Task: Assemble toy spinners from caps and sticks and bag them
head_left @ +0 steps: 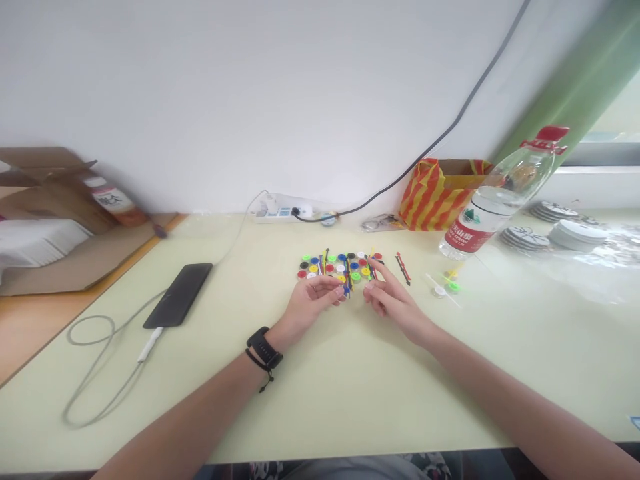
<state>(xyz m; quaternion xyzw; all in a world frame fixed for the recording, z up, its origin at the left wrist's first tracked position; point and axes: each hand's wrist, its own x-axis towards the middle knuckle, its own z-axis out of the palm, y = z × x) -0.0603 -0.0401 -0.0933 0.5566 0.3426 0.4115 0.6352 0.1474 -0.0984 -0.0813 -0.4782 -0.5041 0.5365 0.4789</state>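
Though near discs [330, 268], hands [311, 301] apart

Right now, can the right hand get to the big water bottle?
Probably yes. The bottle is on the same side as the right hand, and only low things seem near the way: thin red and black sticks and a few small discs.

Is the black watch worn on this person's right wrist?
No, the black watch is on the wrist of the left hand, and the right wrist is bare.
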